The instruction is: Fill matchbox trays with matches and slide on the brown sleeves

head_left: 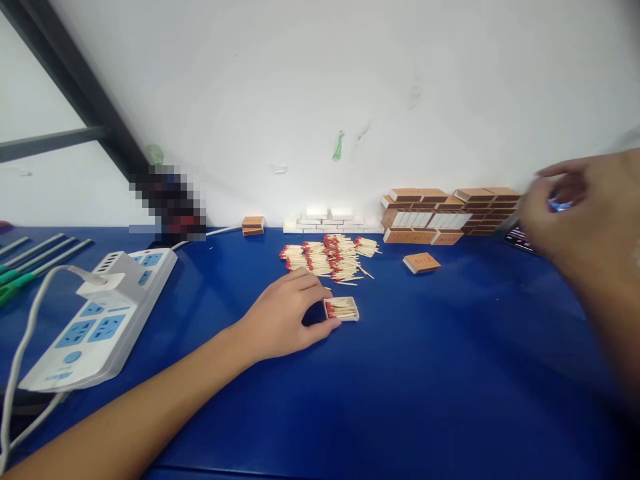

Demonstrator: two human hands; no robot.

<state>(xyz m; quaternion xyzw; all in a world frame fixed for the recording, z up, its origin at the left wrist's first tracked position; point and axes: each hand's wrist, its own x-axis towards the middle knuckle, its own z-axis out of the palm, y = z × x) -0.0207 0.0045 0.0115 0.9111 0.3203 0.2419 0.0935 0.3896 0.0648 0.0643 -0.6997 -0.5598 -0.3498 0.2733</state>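
Note:
My left hand (285,317) rests on the blue table (400,373), fingers and thumb pinching the left end of a small open matchbox tray (342,309) filled with red-tipped matches. Just behind it lies a loose pile of matches (330,257). My right hand (565,213) is raised at the far right, blurred, fingers curled around a small bluish thing I cannot identify. It hovers near a dark device (520,237) and the stacked brown matchboxes (450,212).
A single closed matchbox (421,262) lies right of the pile. White inner trays (333,222) line the wall, and two boxes (253,225) sit left of them. A white power strip (103,313) with cable lies at the left, beside green-handled tools (20,267).

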